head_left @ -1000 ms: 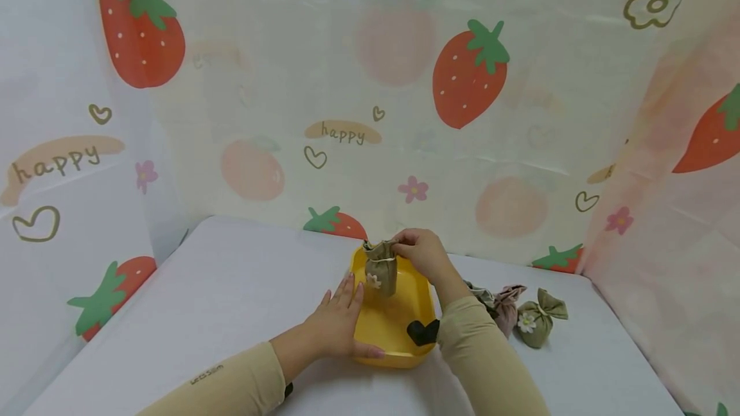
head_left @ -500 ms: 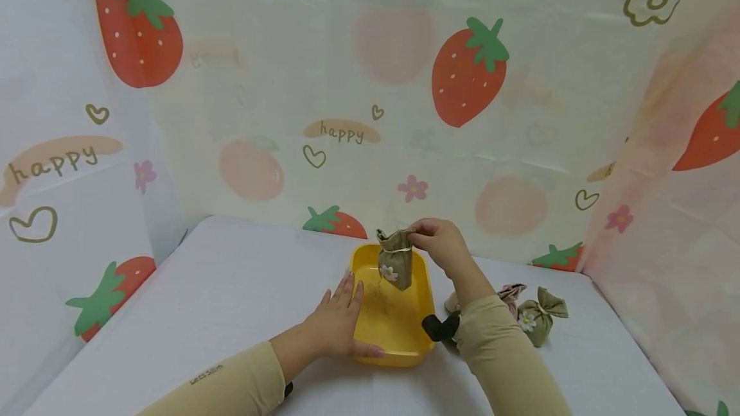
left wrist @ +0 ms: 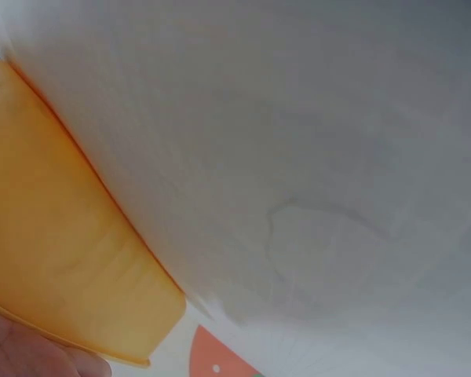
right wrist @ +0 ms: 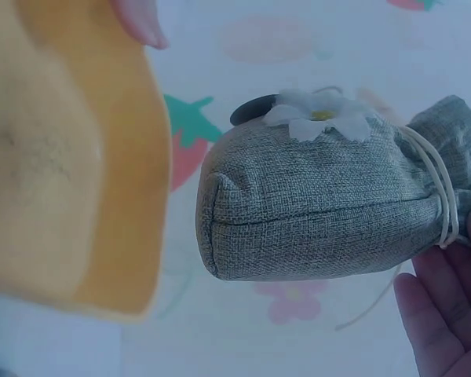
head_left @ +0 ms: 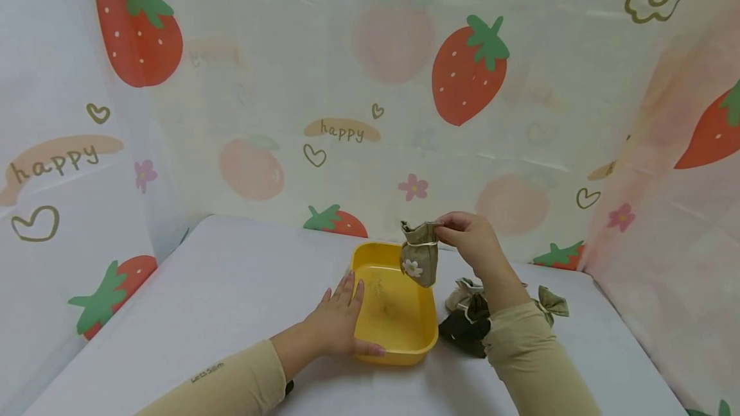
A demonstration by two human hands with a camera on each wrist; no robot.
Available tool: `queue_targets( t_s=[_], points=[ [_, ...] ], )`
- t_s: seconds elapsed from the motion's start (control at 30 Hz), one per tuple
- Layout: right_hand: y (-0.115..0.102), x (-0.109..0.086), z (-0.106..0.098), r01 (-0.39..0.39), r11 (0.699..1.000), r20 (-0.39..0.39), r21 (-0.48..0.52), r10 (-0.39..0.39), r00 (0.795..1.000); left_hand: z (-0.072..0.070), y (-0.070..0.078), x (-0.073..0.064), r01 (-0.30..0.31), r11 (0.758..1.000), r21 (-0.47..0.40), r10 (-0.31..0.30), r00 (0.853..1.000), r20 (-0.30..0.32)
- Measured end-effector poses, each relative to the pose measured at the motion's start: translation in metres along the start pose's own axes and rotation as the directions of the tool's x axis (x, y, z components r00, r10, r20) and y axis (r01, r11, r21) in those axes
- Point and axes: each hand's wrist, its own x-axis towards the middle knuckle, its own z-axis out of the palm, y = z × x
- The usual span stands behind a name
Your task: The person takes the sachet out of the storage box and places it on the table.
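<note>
A small green-grey drawstring pouch [head_left: 421,257] with a white flower hangs from my right hand [head_left: 474,239], which pinches its gathered top. The pouch is raised over the right far side of a yellow tray [head_left: 399,353]. In the right wrist view the pouch [right wrist: 322,196] looks filled, with a pale cord tied round its neck. My left hand [head_left: 338,326] rests along the tray's left rim with straight fingers, its thumb at the near edge. In the left wrist view only the tray's outer wall [left wrist: 71,212] and part of the hand [left wrist: 31,349] show.
Right of the tray lie a black pouch [head_left: 465,332], a pale grey pouch [head_left: 459,294] and a green pouch [head_left: 552,303] partly behind my right forearm. Dark specks mark the tray's floor. A strawberry-print sheet [head_left: 347,172] hangs behind the white table [head_left: 248,275].
My right hand has carried the green-grey pouch rightward and a little up, from above the tray's middle to its right edge. The left hand has stayed at the tray.
</note>
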Motion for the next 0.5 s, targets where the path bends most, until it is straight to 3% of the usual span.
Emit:
queue_targets(
  t_s=[0.5],
  points=[
    [0.010,-0.037,-0.057,0.044,0.999,-0.065,-0.033,-0.046,0.997,-0.001,0.002,-0.001,0.027,1.000,-0.009,-0.026,0.999,0.018]
  ],
)
